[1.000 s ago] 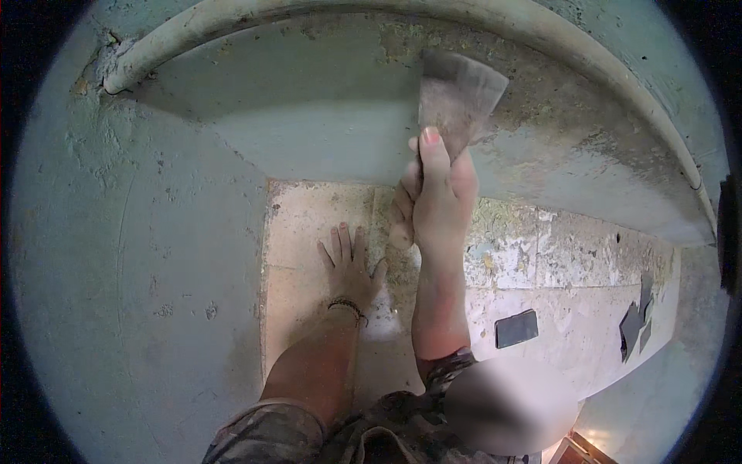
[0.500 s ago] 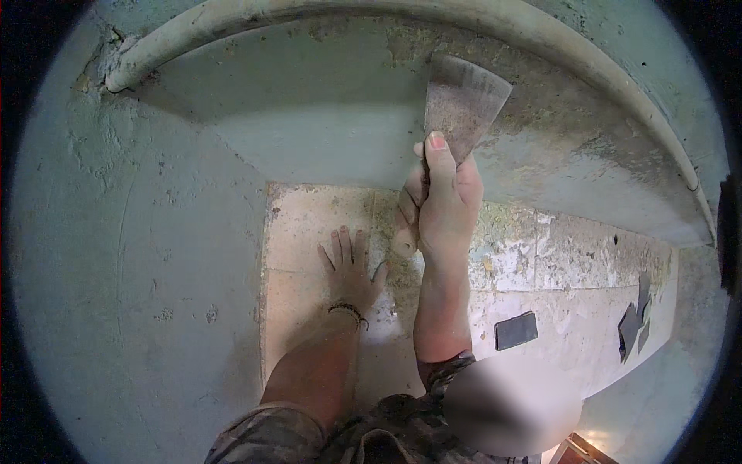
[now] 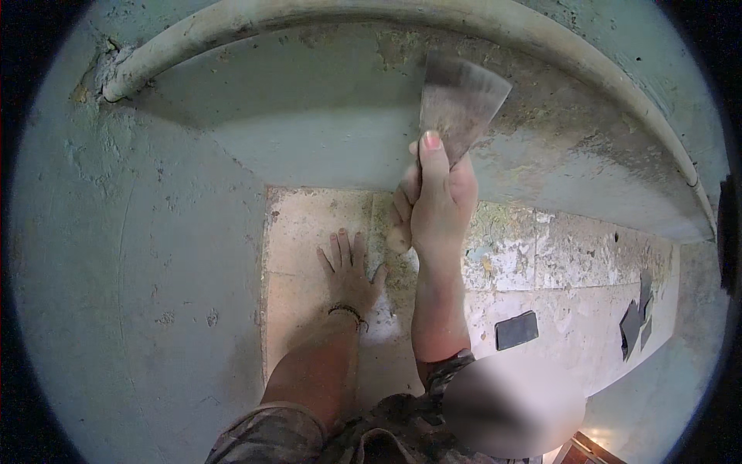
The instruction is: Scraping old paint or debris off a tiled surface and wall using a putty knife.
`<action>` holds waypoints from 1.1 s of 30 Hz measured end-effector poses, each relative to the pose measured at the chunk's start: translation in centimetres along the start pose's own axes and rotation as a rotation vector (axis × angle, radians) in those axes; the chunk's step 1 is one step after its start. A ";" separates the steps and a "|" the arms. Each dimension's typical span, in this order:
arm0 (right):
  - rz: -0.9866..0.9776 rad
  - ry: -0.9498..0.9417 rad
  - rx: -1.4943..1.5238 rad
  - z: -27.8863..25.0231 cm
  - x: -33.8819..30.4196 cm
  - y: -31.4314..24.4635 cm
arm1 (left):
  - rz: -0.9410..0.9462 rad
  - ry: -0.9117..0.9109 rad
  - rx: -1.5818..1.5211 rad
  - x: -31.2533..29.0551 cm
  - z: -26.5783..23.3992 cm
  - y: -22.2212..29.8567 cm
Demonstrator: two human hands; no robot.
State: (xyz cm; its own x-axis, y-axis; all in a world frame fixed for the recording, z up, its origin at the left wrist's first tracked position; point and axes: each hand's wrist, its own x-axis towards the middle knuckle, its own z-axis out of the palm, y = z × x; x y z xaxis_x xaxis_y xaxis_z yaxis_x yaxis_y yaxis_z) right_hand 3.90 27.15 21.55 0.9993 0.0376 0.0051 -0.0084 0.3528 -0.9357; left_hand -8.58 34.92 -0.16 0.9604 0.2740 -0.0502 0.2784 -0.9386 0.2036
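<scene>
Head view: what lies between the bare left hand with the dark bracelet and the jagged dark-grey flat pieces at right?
In the head view, the bare right forearm crosses that stretch; then a flat dark rectangular object lies on the pale tiled surface.

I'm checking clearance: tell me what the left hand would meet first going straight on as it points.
The left hand would likely meet the far wall beyond the tiles, though depth is hard to judge.

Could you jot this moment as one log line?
left hand: spread on tiles | right hand: gripping scraper | nearby: dark rectangular object, long pipe
</scene>
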 end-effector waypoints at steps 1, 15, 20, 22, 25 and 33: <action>-0.012 0.004 -0.016 -0.2 0.0 0.3 | -0.001 -0.005 0.002 0.0 0.0 0.0; -0.124 0.016 0.323 -1.6 1.6 -1.7 | -0.017 -0.100 0.041 0.4 -0.1 0.3; -0.042 0.317 0.323 -8.9 0.0 2.9 | -0.005 -0.050 0.042 0.4 0.0 -0.1; -0.061 0.296 0.018 -11.6 -2.5 5.9 | -0.017 -0.059 0.026 0.3 -0.5 0.3; 0.034 0.369 0.068 -13.2 -5.0 8.3 | -0.007 -0.060 0.037 0.4 -0.1 0.5; 0.048 0.335 -0.149 -15.5 -4.6 6.3 | -0.019 -0.065 0.054 0.3 -0.2 0.5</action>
State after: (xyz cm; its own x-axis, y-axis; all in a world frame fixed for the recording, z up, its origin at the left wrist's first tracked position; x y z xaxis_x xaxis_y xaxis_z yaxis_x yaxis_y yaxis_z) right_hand -0.17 14.67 10.19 0.9548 -0.2657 -0.1330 -0.0750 0.2176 -0.9732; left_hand -8.11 34.58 0.14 0.9529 0.2798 -0.1171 0.2954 -0.9437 0.1486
